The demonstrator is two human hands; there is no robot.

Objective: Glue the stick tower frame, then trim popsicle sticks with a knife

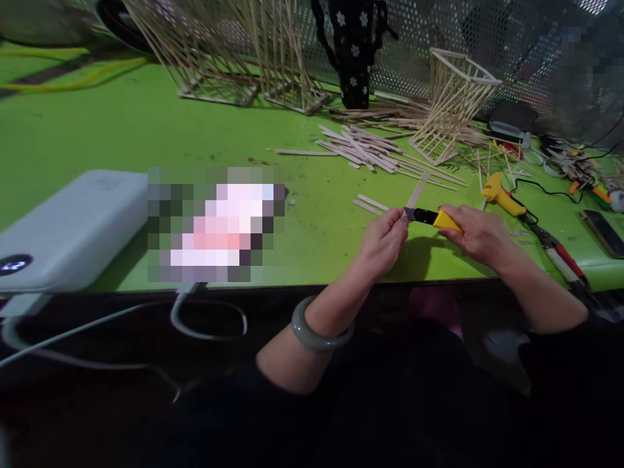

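Observation:
Pinched in my left hand [385,239] is a flat wooden craft stick [418,191], its free end slanting up and away to the right. My right hand [475,235] is closed around the yellow handle of a utility knife [449,221]. The dark front of the knife meets the stick right at my left fingertips; whether it cuts into the wood cannot be made out. Two short flat sticks [373,202] lie just beyond my left hand. A grey bangle [319,331] circles my left wrist.
Loose craft sticks [363,148] lie piled behind my hands, near a twisted stick frame [451,107]. A yellow glue gun [504,194] and red-handled pliers [560,253] lie rightward, with a dark phone [604,231]. Leftward are a white power bank [78,224] and a pixelated screen [219,227].

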